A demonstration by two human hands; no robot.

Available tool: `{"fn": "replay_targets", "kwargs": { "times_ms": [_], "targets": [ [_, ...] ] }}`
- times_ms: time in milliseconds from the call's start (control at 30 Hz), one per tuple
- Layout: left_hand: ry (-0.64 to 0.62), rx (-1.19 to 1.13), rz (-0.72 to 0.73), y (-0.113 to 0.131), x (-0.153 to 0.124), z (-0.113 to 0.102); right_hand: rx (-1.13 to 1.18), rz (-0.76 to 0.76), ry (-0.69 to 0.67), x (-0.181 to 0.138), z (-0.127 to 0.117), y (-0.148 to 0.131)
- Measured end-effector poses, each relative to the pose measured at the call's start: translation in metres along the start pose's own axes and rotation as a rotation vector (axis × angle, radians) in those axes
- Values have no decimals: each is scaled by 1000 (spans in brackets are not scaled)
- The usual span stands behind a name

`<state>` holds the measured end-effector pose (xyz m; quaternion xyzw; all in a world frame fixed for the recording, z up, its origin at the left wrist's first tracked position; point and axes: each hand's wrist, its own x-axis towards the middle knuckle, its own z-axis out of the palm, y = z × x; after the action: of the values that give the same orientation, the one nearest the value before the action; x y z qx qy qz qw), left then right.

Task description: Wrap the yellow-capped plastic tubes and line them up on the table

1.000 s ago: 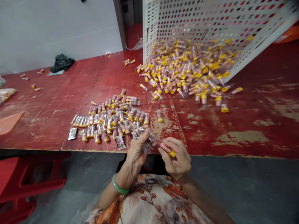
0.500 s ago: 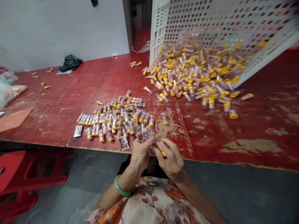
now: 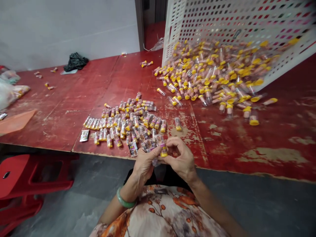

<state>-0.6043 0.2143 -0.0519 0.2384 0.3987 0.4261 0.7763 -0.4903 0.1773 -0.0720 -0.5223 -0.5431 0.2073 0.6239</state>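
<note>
My left hand [image 3: 145, 162], a green bangle on its wrist, is closed near the table's front edge. Its thumb presses against a small clear tube with a yellow cap [image 3: 163, 152]; printed purple and dark film shows above the cap. My right hand [image 3: 182, 158] is closed on the tube's other side, fingers curled and thumb by the cap. Printed sachets [image 3: 148, 144] lie just beyond the left fingers; whether that hand holds some of them I cannot tell. Behind are several rows of wrapped yellow-capped tubes [image 3: 118, 125]. One wrapped tube [image 3: 177, 124] lies apart on the right.
A tipped white perforated crate [image 3: 170, 42] spills many yellow-capped tubes [image 3: 197, 79] onto the red table [image 3: 247, 138]. A black plastic bag [image 3: 76, 62] rests by the wall. Orange sheet [image 3: 19, 121] and clear bags [image 3: 7, 95] lie left. A red stool [image 3: 17, 174] stands below.
The tube between my hands has turned from slanted to nearly upright, its printed side now showing. My right fingers have shifted up beside it. The view has moved slightly.
</note>
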Motion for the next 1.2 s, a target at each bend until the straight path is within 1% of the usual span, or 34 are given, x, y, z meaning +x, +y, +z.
{"fn": "replay_targets", "kwargs": {
  "times_ms": [100,267,400,467,500,633,733,867,967,1033,1100,1133,1167,1200],
  "targets": [
    [-2,-5,23,-3,-1,-3,82,62,-5,3,5,0],
    [-4,-15,62,-3,1,-7,32,52,26,3,10,3],
    [7,-12,33,0,2,-7,60,22,-81,6,4,1],
    [15,-9,36,2,3,-6,16,-25,-109,6,1,0],
    [17,-7,40,3,4,-7,-19,-67,-95,6,0,0],
    [32,-12,55,4,6,-8,-139,-238,43,5,9,1],
    [68,-32,81,4,8,-8,-165,-292,93,6,18,6],
    [106,-59,105,6,10,-6,-168,-354,87,8,28,12],
    [132,-44,125,11,18,-9,-201,-376,61,13,36,18],
    [138,-22,158,20,28,-15,-206,-382,-35,26,40,28],
    [143,27,200,32,45,-24,-227,-362,-176,53,37,43],
    [156,67,216,38,54,-30,-273,-321,-215,71,31,53],
    [175,115,226,45,63,-35,-334,-266,-225,91,24,63],
    [186,165,222,50,72,-39,-452,-171,-163,112,15,73]
  ]
}}
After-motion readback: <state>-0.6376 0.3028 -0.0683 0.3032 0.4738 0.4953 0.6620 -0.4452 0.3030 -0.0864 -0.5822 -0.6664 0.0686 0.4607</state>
